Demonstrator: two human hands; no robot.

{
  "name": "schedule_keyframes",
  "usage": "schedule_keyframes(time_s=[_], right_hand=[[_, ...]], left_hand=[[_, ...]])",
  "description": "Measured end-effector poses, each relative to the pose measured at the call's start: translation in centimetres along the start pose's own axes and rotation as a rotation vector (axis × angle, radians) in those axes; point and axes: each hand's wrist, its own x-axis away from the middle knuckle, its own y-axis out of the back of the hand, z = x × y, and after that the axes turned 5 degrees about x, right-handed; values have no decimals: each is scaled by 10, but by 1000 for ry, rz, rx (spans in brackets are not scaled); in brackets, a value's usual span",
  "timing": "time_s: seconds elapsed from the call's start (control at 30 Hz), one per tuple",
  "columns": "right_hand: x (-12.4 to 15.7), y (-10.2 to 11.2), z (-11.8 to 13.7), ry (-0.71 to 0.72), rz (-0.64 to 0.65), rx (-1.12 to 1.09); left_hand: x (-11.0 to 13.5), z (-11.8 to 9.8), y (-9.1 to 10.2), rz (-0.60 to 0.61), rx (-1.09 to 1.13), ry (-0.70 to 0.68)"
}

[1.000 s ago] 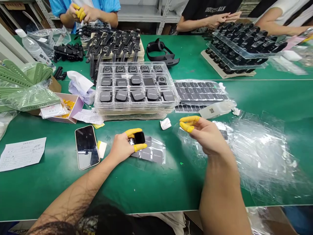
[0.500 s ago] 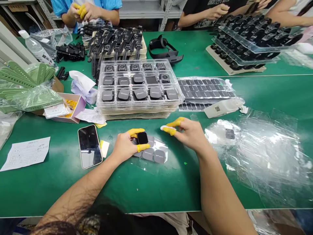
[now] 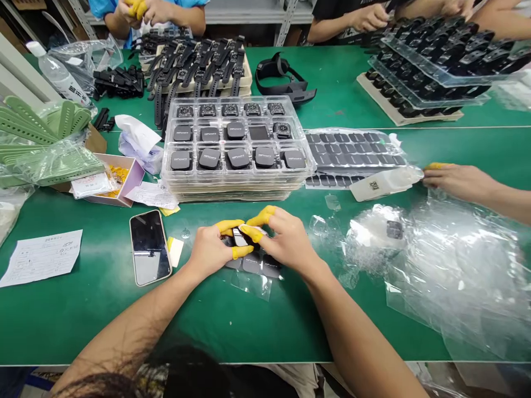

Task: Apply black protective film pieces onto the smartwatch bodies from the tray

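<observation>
My left hand [image 3: 209, 246], with yellow finger cots on thumb and finger, grips a black square smartwatch body [image 3: 239, 237] by its edges. Light reflects off its dark screen. My right hand [image 3: 288, 243], also in yellow finger cots, is closed over the watch's right side, pinching a small white wipe [image 3: 258, 228] that is mostly hidden by the fingers. Below both hands lies a clear sheet with grey square screen films [image 3: 252, 264], partly covered by the hands and watch.
A stack of clear trays [image 3: 236, 179] with watch bodies stands ahead. A phone [image 3: 150, 247] lies left. To the right are a squeeze bottle [image 3: 384, 184], film sheets [image 3: 357, 149] and crumpled clear plastic [image 3: 468, 271]. Another person's hand [image 3: 458, 179] reaches in beside the bottle.
My right hand has moved left with the wipe, onto the watch held in my left hand. Another person's hand has come in from the right near the squeeze bottle.
</observation>
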Motion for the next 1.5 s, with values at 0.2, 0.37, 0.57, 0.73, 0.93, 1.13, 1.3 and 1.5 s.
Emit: schedule_keyframes(time_s=[0.2,0.37,0.57,0.73,0.93,1.13,1.3,1.5], right_hand=[[-1,1,-4,-104,-39,17],[6,24,-18,-157,-124,212],[9,18,-12,-299,20,-31],[3,10,-12,-439,-97,-236],[2,42,-15,-293,-182,-489],[6,41,6,-654,-3,-756],[1,11,18,-807,110,-778],[1,5,17,-846,94,-755]], left_hand=[[1,2,-3,-13,78,20],[2,9,-6,-100,163,-34],[2,13,-5,-104,191,-98],[-4,8,-3,-68,426,31],[-9,6,-1,-63,505,130],[-1,4,-3,18,113,27],[0,0,0,57,-66,-50],[2,0,0,78,-123,-72]])
